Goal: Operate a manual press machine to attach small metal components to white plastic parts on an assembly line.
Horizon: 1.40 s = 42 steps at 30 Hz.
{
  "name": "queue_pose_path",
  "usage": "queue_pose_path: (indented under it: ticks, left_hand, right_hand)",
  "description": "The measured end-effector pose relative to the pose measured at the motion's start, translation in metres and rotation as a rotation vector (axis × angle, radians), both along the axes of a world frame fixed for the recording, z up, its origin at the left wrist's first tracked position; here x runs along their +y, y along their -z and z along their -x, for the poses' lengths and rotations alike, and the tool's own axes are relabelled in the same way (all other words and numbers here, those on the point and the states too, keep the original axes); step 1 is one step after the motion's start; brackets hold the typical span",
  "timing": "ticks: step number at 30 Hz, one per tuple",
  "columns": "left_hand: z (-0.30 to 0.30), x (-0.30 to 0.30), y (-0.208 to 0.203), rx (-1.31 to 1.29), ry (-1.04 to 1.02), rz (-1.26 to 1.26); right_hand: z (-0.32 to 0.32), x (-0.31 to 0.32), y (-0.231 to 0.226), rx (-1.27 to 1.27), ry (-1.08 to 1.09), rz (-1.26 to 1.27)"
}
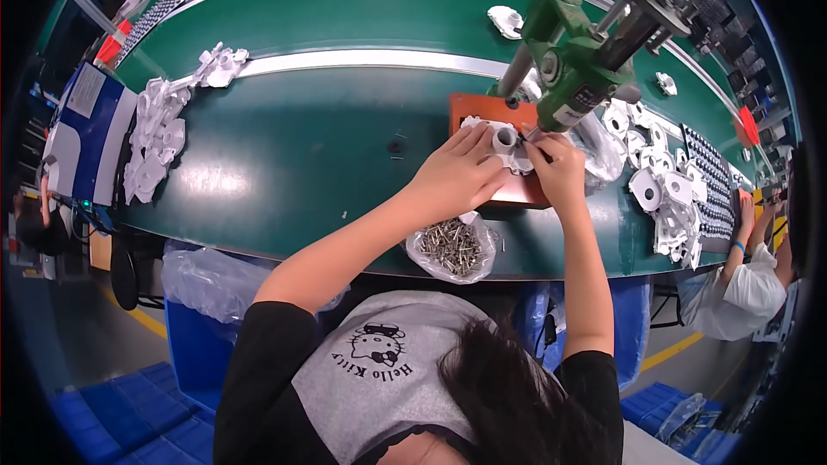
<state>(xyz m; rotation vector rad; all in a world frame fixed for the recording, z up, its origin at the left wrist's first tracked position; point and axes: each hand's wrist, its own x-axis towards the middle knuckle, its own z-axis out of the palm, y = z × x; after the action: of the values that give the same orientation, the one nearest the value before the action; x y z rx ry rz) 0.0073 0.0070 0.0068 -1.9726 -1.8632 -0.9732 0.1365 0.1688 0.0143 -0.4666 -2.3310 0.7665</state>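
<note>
A white moulded plastic part (505,139) with a raised round collar lies on the orange base (466,107) of a green bench press (568,77). Its left edge is held by my left hand (457,174), fingers along the top and thumb toward the near side. My right hand (558,164) is at the part's right side, just under the press's lower end, thumb and fingers pinched together. Whatever sits in that pinch is too small to make out. Close to the front edge of the bench, below my hands, a clear plastic bag (459,271) holds many small metal pins (452,248).
White parts are heaped at the left (155,142) and right (676,189) of the green bench (284,155). A black tray (713,181) of small pieces stands at the far right, near another person's arm (739,237). A blue-and-white machine (90,133) is at the left edge.
</note>
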Motion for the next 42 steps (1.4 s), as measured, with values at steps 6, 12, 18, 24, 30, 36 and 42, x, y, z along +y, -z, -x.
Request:
queue_pose_path:
  ticks: [6, 12, 18, 24, 30, 36, 42]
  left_hand:
    - [0.004, -0.002, 0.008, -0.051, 0.017, 0.021]
    - [-0.003, 0.004, 0.005, 0.0, -0.019, 0.008]
    - [0.014, 0.0, 0.007, -0.073, 0.05, 0.033]
    - [0.011, 0.002, 0.007, -0.024, 0.019, 0.117]
    - [0.01, 0.001, 0.009, -0.111, 0.041, 0.028]
    - [0.01, 0.001, 0.009, -0.088, 0.019, 0.071]
    - [0.009, -0.001, 0.004, -0.134, 0.025, 0.07]
  right_hand:
    - [-0.004, -0.025, -0.008, -0.083, -0.141, -0.302]
    - [-0.006, -0.024, -0.004, -0.078, -0.035, -0.147]
    - [-0.023, -0.047, -0.028, 0.107, -0.025, 0.115]
    - [-0.023, -0.129, -0.024, -0.278, -0.463, -0.186]
    - [-0.023, -0.13, 0.006, -0.369, -0.479, -0.32]
    - [-0.019, -0.12, -0.015, -0.217, -0.396, 0.086]
    - [-0.01, -0.073, -0.028, -0.055, -0.017, 0.435]
